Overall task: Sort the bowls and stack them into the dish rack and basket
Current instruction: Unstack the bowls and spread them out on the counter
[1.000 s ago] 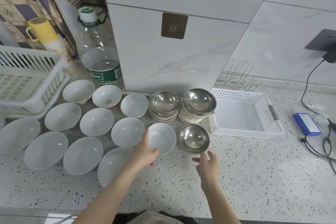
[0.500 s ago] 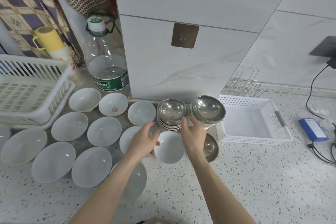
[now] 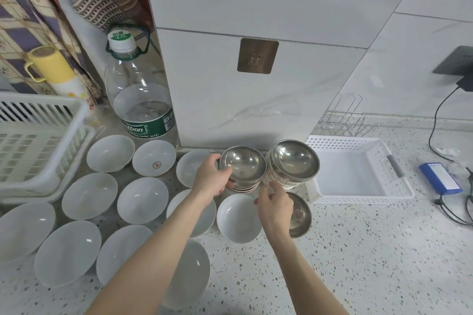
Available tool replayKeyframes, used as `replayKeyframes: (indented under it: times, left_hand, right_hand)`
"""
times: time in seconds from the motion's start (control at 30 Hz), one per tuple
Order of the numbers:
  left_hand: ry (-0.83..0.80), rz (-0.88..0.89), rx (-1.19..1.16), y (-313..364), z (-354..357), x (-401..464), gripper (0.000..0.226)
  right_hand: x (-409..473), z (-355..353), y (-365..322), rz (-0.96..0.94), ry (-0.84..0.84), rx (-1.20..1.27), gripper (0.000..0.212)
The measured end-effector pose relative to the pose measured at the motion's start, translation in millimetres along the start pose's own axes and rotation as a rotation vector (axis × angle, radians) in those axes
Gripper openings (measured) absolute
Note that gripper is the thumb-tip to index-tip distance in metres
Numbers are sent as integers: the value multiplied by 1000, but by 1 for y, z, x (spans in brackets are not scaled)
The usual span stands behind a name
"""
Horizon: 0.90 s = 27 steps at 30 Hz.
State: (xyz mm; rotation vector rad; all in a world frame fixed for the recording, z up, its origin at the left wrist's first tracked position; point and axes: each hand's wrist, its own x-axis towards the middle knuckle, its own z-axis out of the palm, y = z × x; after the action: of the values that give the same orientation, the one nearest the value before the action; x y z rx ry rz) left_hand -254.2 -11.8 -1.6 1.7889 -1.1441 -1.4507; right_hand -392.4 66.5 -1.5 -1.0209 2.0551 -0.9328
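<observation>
Setting: home kitchen. Evidence: speckled stone counter (image 3: 358,250); white marble-look wall tiles (image 3: 256,110); many white bowls (image 3: 142,199) and stacked steel bowls (image 3: 294,161); plastic dish rack (image 3: 38,135); white basket (image 3: 358,174); large water bottle (image 3: 139,94); wall socket (image 3: 458,61).

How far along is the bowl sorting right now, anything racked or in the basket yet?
Nothing is put away: the dish rack and basket hold no bowls. In hand: the left hand grips the left steel stack, the right hand reaches its other side. Left: the right steel stack, a single steel bowl and the white bowls on the counter.
</observation>
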Motion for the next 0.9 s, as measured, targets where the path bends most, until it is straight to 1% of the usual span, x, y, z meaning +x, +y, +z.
replayKeyframes:
  times: [0.1, 0.13, 0.23, 0.33, 0.43, 0.57, 0.73, 0.9]
  left_hand:
    - [6, 26, -33, 5, -6, -3, 34]
    - [9, 33, -49, 6, -9, -5, 32]
    - [29, 40, -109, 10, -25, -12, 30]
    - [112, 59, -170, 7, -45, -21, 32]
    - [166, 77, -218, 0, -62, -27, 34]
    - [157, 62, -235, -8, -76, -32, 36]
    - [167, 34, -250, -17, -81, -39, 36]
    - [173, 21, -256, -23, -83, -47, 32]
  right_hand:
    - [1, 1, -3, 33, 2, 13, 13]
    - [2, 1, -4, 42, 3, 14, 13]
    - [8, 1, -8, 83, -9, 19, 26]
    - [13, 6, -14, 110, -57, 3, 19]
    - [17, 15, -20, 114, -89, -49, 27]
    - [20, 25, -23, 125, -99, -87, 23]
    - [28, 29, -26, 174, -99, -147, 28]
    - [25, 31, -27, 136, -46, -172, 32]
